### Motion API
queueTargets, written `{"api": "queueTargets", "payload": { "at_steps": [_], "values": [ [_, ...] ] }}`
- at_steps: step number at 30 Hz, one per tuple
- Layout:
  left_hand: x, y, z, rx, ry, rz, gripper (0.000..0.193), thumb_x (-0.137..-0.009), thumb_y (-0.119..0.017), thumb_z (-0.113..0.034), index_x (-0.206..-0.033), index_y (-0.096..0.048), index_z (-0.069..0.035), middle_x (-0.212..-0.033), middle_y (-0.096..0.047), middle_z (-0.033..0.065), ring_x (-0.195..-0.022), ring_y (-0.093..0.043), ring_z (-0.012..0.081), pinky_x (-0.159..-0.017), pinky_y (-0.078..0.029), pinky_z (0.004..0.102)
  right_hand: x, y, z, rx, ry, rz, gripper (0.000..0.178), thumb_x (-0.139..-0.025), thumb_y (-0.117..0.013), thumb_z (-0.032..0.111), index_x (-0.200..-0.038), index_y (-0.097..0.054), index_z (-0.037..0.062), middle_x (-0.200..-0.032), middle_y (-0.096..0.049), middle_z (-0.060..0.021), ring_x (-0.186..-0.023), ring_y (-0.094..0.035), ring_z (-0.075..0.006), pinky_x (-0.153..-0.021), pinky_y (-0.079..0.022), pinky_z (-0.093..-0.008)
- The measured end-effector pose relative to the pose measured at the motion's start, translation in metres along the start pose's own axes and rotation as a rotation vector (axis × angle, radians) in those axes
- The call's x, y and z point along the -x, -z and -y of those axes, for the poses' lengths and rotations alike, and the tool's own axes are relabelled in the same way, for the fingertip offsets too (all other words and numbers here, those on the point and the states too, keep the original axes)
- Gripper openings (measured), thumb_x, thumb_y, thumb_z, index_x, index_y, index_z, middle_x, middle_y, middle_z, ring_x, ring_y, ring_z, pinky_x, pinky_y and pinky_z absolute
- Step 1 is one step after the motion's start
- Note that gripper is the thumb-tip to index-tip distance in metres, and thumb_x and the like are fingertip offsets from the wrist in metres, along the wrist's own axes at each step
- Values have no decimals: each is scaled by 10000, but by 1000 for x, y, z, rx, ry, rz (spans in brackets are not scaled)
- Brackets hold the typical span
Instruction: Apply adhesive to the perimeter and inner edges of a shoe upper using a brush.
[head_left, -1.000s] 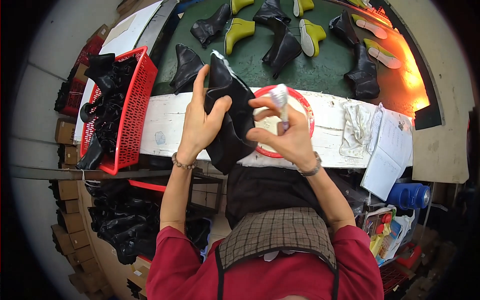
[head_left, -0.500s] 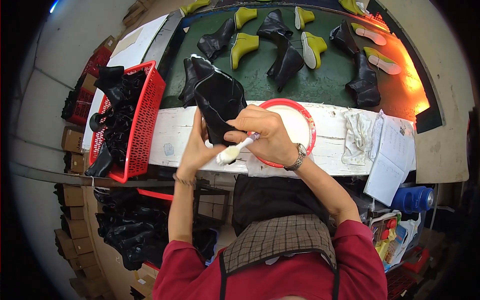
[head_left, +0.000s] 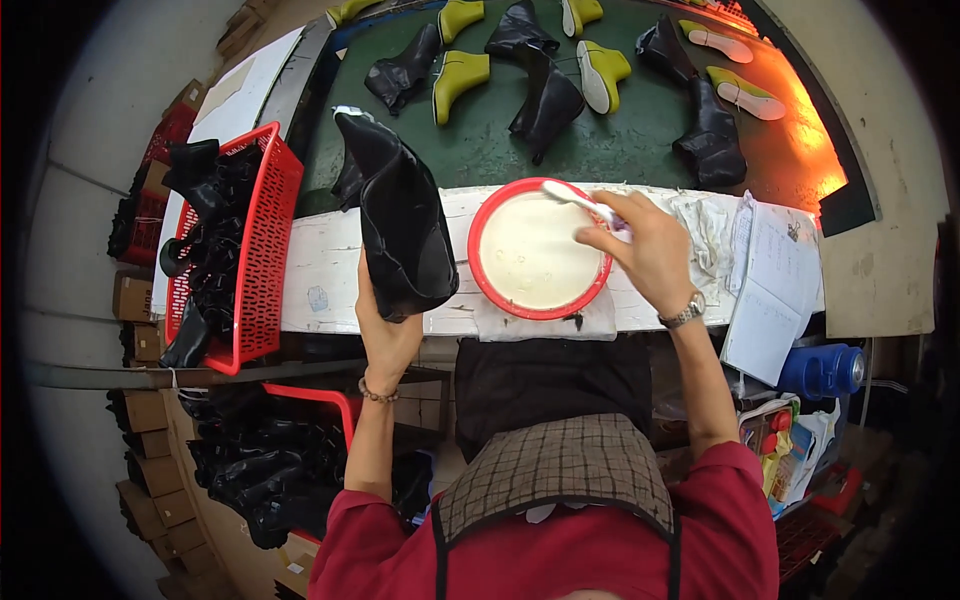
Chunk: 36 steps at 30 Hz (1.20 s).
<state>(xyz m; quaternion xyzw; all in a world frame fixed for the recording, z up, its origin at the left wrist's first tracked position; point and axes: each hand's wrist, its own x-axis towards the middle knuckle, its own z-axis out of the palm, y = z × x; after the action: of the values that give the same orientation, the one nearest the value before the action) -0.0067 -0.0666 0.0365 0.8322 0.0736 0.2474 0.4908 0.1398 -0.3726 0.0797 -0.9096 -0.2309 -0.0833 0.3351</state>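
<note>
My left hand [head_left: 385,335] is closed round the bottom of a black boot upper [head_left: 410,225], holding it up over the white bench board. A smear of white paste shows along its far edge. In my right hand [head_left: 645,245] is a white toothbrush [head_left: 582,201], pinched between thumb and fingers above the right side of a red-rimmed bowl [head_left: 478,250]. The bowl is filled with creamy white liquid [head_left: 540,258] and rests on a pale cloth on the board. Whether the bristles touch the liquid, I cannot tell.
Black boot uppers [head_left: 548,100] and yellow-green shoe lasts [head_left: 460,82] lie on the green surface [head_left: 430,140], beside an orange glow at the right. A red basket [head_left: 262,250] of black boots stands left. A crumpled cloth [head_left: 703,235], open notebook [head_left: 775,275] and blue bottle [head_left: 822,370] are right.
My right hand has moved away from the boot upper to the right, bringing the toothbrush over the bowl. My left hand has turned the boot upper and shifted it slightly left.
</note>
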Motion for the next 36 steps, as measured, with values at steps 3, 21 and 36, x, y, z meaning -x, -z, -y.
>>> {"api": "queueTargets", "payload": {
  "at_steps": [3,21,36],
  "values": [
    [3,5,3,5,58,102,742,-846,-648,122,-1543,-401,54,-1353,-644,211,-1276,-609,260,-1096,-442,349,33,-4,-37,249,37,-43,310,-895,-789,344,-1085,-793,99,-834,-660,-70,-730,-675,-237,-614,-495,-373],
    [46,18,32,806,669,803,563,-832,-780,67,-1346,-554,26,-1021,-711,185,-810,-727,325,-750,-613,453,-6,-3,-36,-1109,30,268,396,-1023,-680,323,-1161,-719,-45,-1057,-724,-21,-982,-629,-98,-839,-500,-277],
    [39,14,-17,948,663,839,561,-821,-659,38,-1331,-493,203,-773,-647,185,-594,-619,241,-980,-552,525,-8,-7,-11,-1410,-98,340,351,-936,-722,-19,-1284,-682,-39,-1176,-733,-49,-1012,-682,-96,-937,-551,-276]
  ]
}}
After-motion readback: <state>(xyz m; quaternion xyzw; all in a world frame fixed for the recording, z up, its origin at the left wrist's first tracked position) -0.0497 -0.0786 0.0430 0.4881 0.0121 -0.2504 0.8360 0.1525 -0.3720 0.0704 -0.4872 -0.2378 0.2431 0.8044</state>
